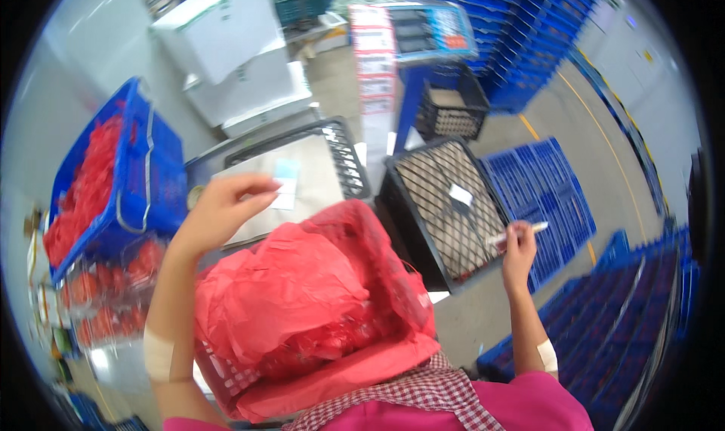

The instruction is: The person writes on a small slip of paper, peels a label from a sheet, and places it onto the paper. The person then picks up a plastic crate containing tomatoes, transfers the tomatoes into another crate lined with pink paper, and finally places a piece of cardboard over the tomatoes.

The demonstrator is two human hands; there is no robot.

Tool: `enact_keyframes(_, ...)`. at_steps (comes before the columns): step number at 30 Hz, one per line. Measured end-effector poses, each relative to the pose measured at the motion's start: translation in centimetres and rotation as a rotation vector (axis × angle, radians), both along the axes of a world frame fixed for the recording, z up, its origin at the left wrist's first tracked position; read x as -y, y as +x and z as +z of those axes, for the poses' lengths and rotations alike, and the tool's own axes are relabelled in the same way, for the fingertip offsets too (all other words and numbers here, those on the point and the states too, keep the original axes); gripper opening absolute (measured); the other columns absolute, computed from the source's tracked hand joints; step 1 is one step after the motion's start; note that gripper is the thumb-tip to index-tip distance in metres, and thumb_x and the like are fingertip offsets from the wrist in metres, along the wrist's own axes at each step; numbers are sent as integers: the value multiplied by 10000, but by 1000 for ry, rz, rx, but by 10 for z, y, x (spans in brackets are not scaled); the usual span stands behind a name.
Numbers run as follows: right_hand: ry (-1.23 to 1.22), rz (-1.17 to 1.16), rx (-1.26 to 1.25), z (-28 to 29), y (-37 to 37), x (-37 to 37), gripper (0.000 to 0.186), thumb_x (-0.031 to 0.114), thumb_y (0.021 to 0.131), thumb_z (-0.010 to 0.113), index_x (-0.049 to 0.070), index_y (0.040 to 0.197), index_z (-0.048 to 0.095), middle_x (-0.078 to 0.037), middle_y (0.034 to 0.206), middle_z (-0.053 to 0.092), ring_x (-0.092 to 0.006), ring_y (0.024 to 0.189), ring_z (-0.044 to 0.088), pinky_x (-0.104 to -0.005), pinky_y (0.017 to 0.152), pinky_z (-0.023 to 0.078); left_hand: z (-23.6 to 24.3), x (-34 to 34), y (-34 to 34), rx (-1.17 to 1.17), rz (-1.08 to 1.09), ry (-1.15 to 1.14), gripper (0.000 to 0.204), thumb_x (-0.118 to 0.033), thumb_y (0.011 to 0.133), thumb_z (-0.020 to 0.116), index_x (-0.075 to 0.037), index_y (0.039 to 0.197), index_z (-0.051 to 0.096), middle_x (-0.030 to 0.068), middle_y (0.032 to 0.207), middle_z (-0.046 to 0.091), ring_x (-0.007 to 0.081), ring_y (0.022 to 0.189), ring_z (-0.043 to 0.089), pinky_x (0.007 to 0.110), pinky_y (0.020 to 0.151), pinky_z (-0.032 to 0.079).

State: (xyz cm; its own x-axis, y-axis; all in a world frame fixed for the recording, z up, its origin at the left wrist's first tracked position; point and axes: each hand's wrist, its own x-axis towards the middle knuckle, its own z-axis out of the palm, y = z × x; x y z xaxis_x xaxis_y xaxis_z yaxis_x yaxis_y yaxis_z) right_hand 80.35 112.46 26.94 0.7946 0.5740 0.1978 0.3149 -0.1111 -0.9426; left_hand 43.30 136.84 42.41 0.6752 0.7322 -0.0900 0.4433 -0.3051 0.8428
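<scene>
My left hand (238,204) has curved, parted fingers, its fingertips at a white and pale-blue slip (285,170) on a paper-covered black tray (317,189); whether they touch the slip I cannot tell. My right hand (519,246) grips a thin white pen-like stick (539,227) over a black crate (434,189) with a mesh top and a white label (461,195). In front of me sits a red crate (393,257) lined with crumpled red paper (279,287), with red plastic showing inside.
A blue crate (151,189) of red packing stands left above clear packs (113,295) of red produce. Behind are white foam boxes (219,38), a scale display (427,30), a small black crate (453,114) and stacked blue crates (529,23). Blue pallets (536,197) and blue crates (604,325) are right.
</scene>
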Motion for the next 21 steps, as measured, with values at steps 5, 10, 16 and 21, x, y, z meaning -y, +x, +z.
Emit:
enact_keyframes(5,-539,476,43,-139,-112,236,64,64,791,543,4,783,565,-114,659,565,-233,609,578,-324,582,470,23,65,7,124,-100,-30,155,2,766,569,42,908,616,80,865,616,137,821,574,255,753,448)
enact_keyframes(10,-644,535,-290,-48,-89,211,150,45,826,500,29,962,561,-92,800,584,-140,729,550,-293,632,464,42,127,37,122,-189,76,147,14,751,566,20,885,626,81,849,620,149,810,579,264,742,451)
enact_keyframes(16,-428,1110,-618,-34,-79,215,745,-109,774,375,181,1373,40,-166,1000,534,-201,903,551,-309,791,443,25,236,86,51,-454,-189,170,-49,790,596,-1,950,625,86,895,623,157,841,584,268,754,451)
enact_keyframes(21,-654,1049,-702,-56,-6,272,309,-27,792,444,49,1092,461,-60,937,578,-127,880,526,-255,765,412,-41,320,138,89,-328,-464,196,-88,835,574,-17,1014,612,49,931,631,98,879,574,236,778,448)
